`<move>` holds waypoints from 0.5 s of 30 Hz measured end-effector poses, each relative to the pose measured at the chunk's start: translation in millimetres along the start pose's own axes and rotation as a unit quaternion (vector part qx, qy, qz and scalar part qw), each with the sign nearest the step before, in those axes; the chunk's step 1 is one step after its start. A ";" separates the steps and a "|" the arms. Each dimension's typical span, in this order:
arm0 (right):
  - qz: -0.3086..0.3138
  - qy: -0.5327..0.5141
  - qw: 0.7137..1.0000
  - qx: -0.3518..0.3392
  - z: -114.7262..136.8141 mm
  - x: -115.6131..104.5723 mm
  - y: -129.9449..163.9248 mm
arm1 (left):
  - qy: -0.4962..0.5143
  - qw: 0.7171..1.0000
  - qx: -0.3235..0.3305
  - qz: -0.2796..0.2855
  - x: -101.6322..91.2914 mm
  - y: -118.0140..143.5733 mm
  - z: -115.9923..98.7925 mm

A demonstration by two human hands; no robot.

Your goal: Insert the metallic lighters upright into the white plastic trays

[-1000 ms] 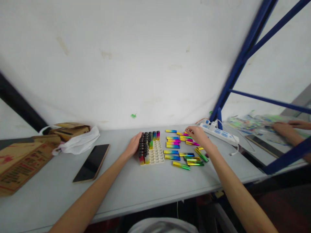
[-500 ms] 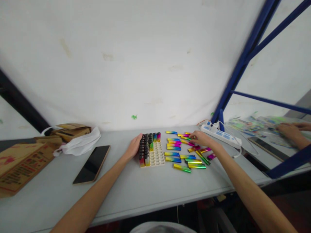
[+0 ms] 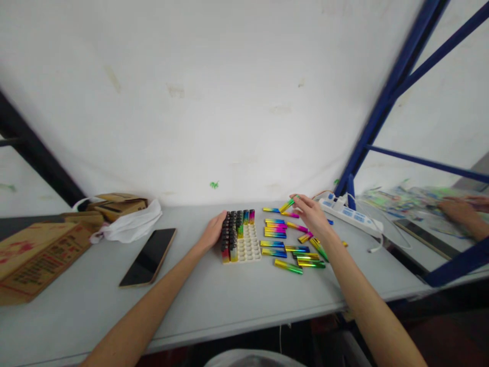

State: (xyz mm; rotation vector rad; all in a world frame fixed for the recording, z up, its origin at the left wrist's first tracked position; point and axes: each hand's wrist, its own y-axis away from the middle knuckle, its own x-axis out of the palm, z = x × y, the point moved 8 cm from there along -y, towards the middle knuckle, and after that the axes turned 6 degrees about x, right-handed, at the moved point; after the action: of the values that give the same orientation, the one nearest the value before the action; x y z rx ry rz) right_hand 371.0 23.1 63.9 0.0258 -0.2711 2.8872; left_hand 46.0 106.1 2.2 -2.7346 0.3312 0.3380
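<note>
A white tray (image 3: 248, 250) with rows of round holes stands on the table. Its left rows and back row hold shiny tubes (image 3: 229, 237) upright, most with black tops. My left hand (image 3: 214, 230) is closed against the tray's back left side, its fingertips partly hidden by the tubes. Lifted above the table, a yellow-green metallic tube (image 3: 287, 205) is pinched between the fingers of my right hand (image 3: 308, 210), tilted. Below it lie several loose metallic tubes (image 3: 288, 266) in blue, yellow, pink and green, to the right of the tray.
A phone (image 3: 148, 257) lies left of the tray. Farther left are cardboard boxes (image 3: 38, 255) and a white plastic bag (image 3: 133, 224). A white power strip (image 3: 349, 216) sits at the back right beside a blue metal frame (image 3: 369, 127). Another person's hand (image 3: 458, 211) is beyond it.
My right hand has risen from the loose tubes and moved slightly back, now with a yellow-green tube in its fingers. My left hand has stayed at the tray's side.
</note>
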 end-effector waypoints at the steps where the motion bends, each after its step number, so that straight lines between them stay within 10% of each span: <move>1: 0.010 -0.025 1.000 0.001 3.8 13.6 0.9 | 0.001 1.000 0.001 0.002 0.2 0.0 0.7; 9: 0.157 -0.130 0.976 0.080 -2.2 114.1 22.5 | 0.003 1.000 -0.003 -0.009 -1.9 -1.7 9.0; 15: 0.165 -0.145 0.969 0.114 -32.3 138.4 33.9 | 0.002 1.000 0.000 -0.004 -1.3 -3.7 10.7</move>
State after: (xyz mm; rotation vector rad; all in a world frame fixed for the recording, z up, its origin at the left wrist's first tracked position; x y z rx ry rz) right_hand 228.6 29.5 31.6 0.4904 0.0136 3.2258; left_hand 43.8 113.8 -5.9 -2.7367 0.3211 0.3316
